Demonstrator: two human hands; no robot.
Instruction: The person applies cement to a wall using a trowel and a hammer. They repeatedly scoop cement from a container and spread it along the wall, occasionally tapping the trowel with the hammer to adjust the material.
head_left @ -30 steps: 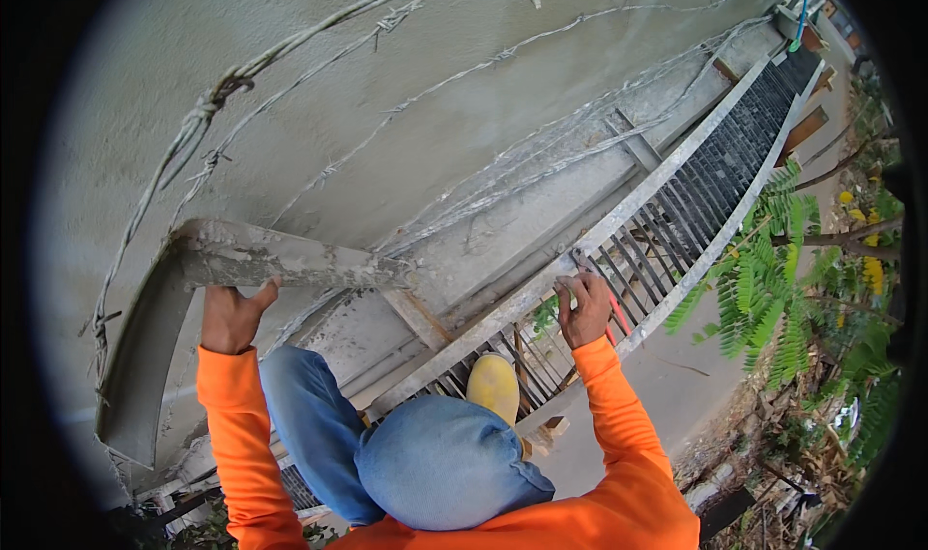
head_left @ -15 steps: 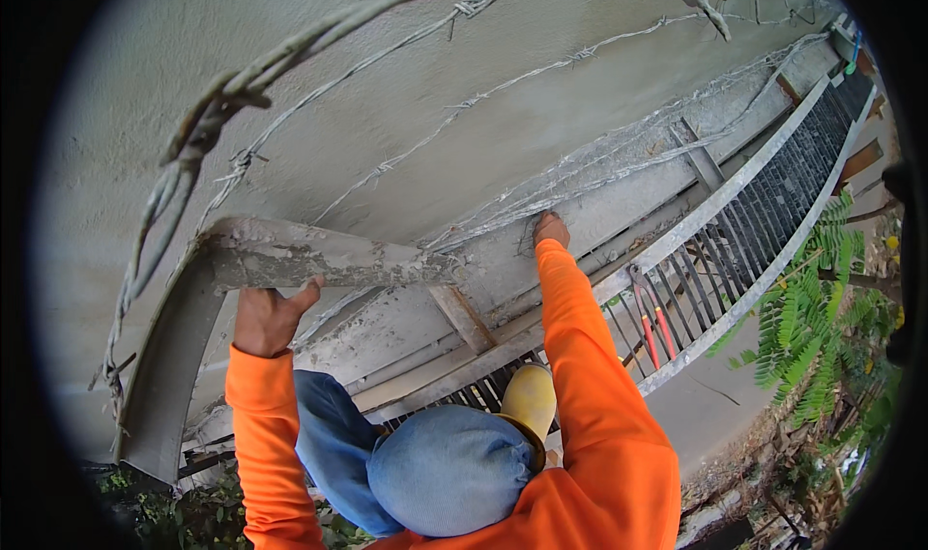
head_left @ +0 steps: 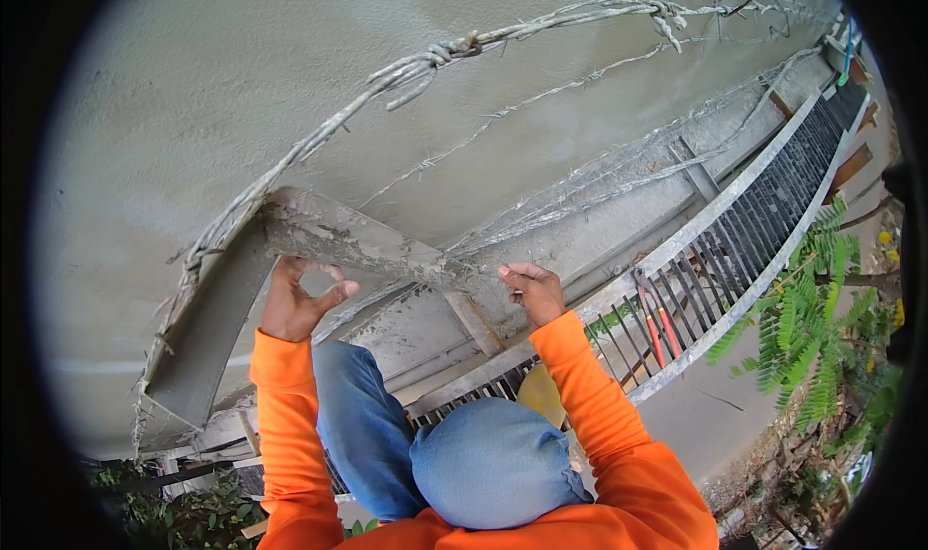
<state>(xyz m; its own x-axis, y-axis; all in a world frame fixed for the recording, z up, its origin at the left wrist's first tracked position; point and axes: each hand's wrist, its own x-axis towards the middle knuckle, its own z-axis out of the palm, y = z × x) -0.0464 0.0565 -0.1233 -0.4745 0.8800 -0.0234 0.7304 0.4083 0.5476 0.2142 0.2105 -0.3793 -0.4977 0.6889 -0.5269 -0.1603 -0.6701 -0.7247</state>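
My left hand [head_left: 295, 302] is just under the bend of a grey, paint-flaked angled metal post [head_left: 353, 236]. Its thumb stands apart from the curved fingers, with a gap between them, and the fingertips are close to the post's lower edge. Near the post's lower end, my right hand [head_left: 535, 292] is closed in a pinch. Whatever may be between those fingertips is too small to make out. Strands of barbed wire [head_left: 570, 205] run along the wall ledge just beyond my right hand.
More twisted barbed wire [head_left: 416, 67] arches in front of the plastered wall [head_left: 242, 57]. Red-handled pliers [head_left: 657, 323] lie on the slatted metal walkway [head_left: 744, 236]. My bent knees in jeans [head_left: 488, 463] and a yellow boot [head_left: 541, 392] are below. Green leaves [head_left: 788, 308] grow at the right.
My right hand has come back from the wires on the ledge to the post's lower end. My left hand has shifted slightly right. The view has moved, and the upper wire appears lower.
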